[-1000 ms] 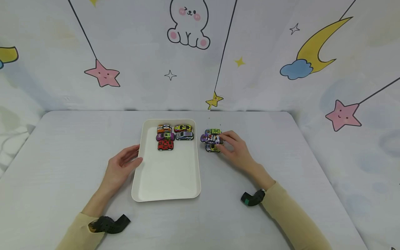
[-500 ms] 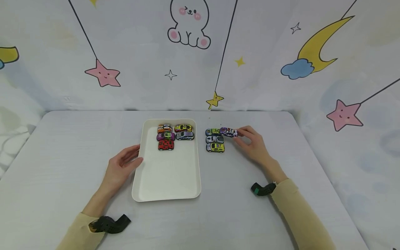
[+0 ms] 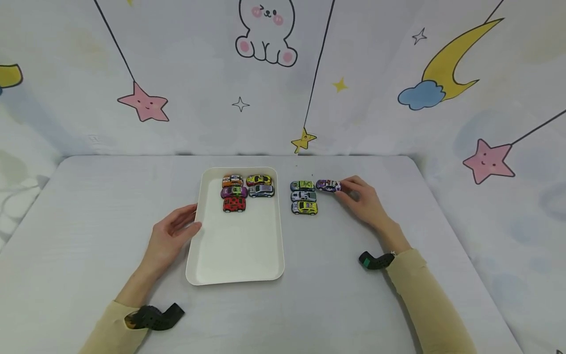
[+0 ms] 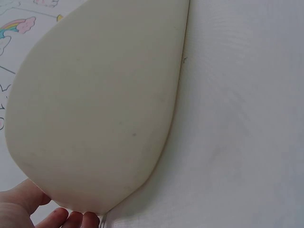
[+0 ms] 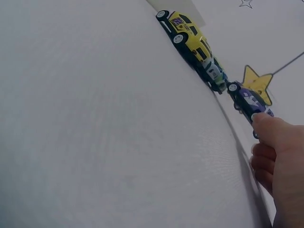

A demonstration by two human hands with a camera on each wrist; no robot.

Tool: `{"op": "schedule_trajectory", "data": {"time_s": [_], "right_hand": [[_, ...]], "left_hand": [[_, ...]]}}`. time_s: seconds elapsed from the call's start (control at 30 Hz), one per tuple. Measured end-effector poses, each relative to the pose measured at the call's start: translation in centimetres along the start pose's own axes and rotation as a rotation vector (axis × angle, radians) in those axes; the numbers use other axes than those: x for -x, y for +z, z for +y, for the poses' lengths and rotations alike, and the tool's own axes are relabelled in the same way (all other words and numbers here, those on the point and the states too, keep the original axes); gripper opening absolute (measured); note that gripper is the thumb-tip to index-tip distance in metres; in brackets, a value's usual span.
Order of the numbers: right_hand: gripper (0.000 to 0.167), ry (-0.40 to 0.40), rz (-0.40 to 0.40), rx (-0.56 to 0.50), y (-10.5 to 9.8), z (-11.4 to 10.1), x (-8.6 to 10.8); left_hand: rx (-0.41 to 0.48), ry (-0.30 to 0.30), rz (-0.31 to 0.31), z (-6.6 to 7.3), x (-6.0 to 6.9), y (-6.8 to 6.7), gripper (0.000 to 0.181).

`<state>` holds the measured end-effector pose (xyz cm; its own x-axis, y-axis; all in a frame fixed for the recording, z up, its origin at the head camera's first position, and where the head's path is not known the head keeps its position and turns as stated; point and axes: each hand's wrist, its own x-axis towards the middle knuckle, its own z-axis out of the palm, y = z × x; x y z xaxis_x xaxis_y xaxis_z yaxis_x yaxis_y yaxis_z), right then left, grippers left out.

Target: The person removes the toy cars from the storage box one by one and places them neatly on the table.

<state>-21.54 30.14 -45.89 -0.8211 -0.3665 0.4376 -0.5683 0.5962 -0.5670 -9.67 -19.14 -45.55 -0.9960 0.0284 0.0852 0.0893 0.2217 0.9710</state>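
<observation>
A purple and white toy car (image 3: 328,185) is pinched at its right end by my right hand (image 3: 364,202), at the back of the table. Just left of it stand a green car (image 3: 302,185), a white and black car (image 3: 303,196) and a yellow car (image 3: 304,208) in a column. The right wrist view shows thumb and fingers of the right hand (image 5: 280,156) on the purple car (image 5: 249,102). My left hand (image 3: 165,241) grips the left side of the white tray (image 3: 239,246); in the left wrist view its fingers touch the tray's edge.
Inside the tray, near its back, lie several cars: an orange one (image 3: 232,181), a yellow one (image 3: 259,180), a purple and green one (image 3: 234,192), a grey-blue one (image 3: 261,191) and a red one (image 3: 234,204). A patterned cloth hangs behind the table.
My right hand has carried the purple car from over the column of cars to the right and back, beside the green car. The left hand and the tray have stayed in place.
</observation>
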Motion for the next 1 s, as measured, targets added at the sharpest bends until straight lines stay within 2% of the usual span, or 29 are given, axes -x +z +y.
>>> {"op": "schedule_trajectory", "data": {"time_s": [0.2, 0.57, 1.0], "right_hand": [[0.031, 0.016, -0.031, 0.013, 0.17, 0.1, -0.06], [0.029, 0.031, -0.058, 0.112, 0.3, 0.0, -0.4], [0.028, 0.05, -0.045, 0.087, 0.52, 0.02, -0.46]], "left_hand": [[0.003, 0.005, 0.005, 0.08, 0.02, -0.08, 0.049], [0.005, 0.007, 0.0, 0.15, 0.02, 0.01, 0.049], [0.014, -0.009, -0.005, 0.11, 0.04, -0.03, 0.05]]}}
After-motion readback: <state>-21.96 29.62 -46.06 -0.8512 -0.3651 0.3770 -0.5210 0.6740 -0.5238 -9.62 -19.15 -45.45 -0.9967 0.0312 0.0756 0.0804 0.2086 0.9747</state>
